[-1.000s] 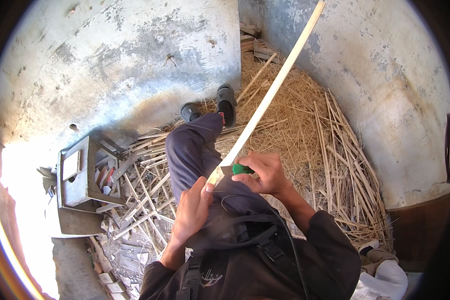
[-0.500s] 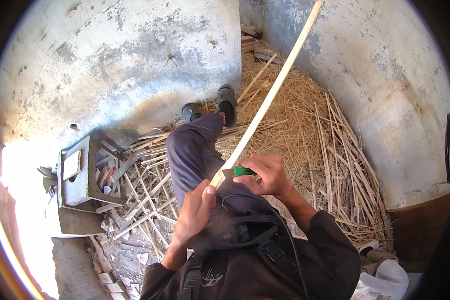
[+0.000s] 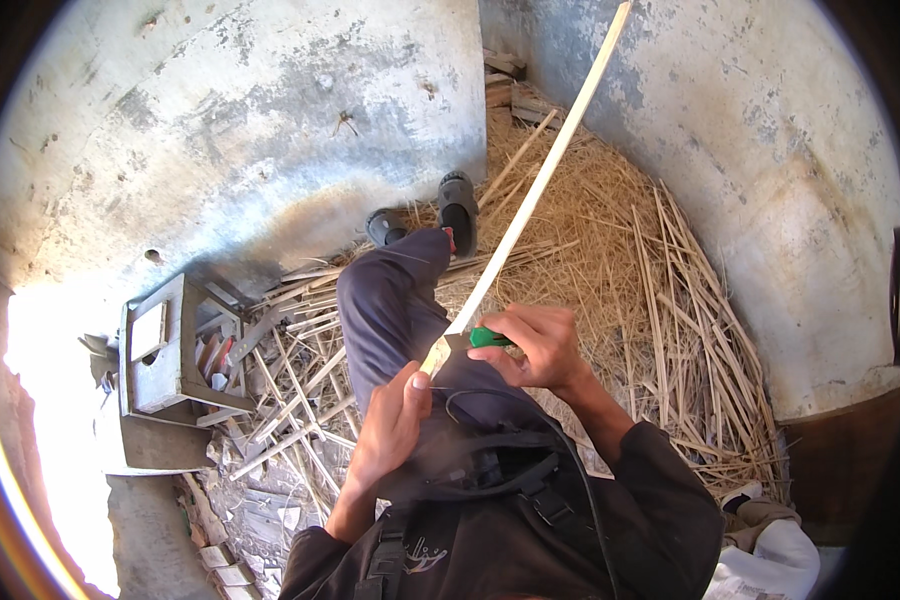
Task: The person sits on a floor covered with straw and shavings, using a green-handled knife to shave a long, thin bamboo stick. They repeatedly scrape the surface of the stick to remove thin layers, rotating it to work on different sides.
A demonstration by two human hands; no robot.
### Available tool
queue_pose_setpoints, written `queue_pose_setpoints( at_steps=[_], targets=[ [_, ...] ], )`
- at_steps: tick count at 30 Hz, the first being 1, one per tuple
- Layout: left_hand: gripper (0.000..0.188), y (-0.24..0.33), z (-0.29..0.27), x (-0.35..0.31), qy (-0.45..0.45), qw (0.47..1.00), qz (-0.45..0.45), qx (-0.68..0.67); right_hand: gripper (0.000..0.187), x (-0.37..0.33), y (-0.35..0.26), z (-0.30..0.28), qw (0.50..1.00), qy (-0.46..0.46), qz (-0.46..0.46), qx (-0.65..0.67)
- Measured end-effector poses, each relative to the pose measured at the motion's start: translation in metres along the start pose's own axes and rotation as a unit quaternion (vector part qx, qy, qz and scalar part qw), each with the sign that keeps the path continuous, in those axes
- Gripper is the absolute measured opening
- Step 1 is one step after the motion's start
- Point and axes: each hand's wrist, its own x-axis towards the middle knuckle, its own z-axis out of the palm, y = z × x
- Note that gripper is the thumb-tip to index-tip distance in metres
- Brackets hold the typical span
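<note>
- And here's the pale wooden strip [image 3: 522,212], slanting over the person's lap from the near left to the far right, its far end up against the view of the wall [image 3: 710,150].
- Looks light, fairly stiff, dry rather than slippery; so slim it could probably flex or splinter.
- Best hold: the near end, thumb on top!
- Left hand [image 3: 392,418]: fingers closed around exactly that end.
- Right hand [image 3: 540,345]: fingers curled tight about a green-handled blade [image 3: 488,338], its metal right at the strip.
</note>
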Motion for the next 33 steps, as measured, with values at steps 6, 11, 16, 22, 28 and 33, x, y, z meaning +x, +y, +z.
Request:
queue_pose_setpoints(
  at_steps=[6, 11, 16, 22, 28, 33],
  targets=[
    [0.058, 0.009, 0.000, -0.002, -0.001, 1.000, -0.002, 0.009, 0.037, -0.001, -0.003, -0.002, 1.000, 0.012, 0.001, -0.015],
    [0.057, 0.009, 0.001, -0.003, 0.001, 1.000, 0.002, 0.026, 0.037, -0.003, -0.001, -0.005, 0.999, 0.008, -0.001, -0.031],
    [0.054, 0.012, 0.001, -0.002, 0.002, 1.000, -0.002, 0.031, 0.037, -0.004, 0.001, -0.005, 0.999, 0.007, -0.002, -0.042],
    [0.049, 0.008, 0.000, -0.005, 0.004, 1.000, 0.005, 0.025, 0.033, -0.010, 0.010, -0.002, 0.997, 0.056, 0.015, -0.048],
    [0.043, -0.008, -0.009, -0.039, -0.036, 0.998, -0.023, 0.042, 0.044, -0.004, 0.127, -0.072, 0.944, 0.178, 0.227, -0.161],
    [0.043, -0.006, -0.016, -0.019, 0.027, 0.999, -0.021, 0.012, 0.037, -0.016, 0.100, -0.041, 0.979, 0.100, 0.173, -0.037]
  ],
)
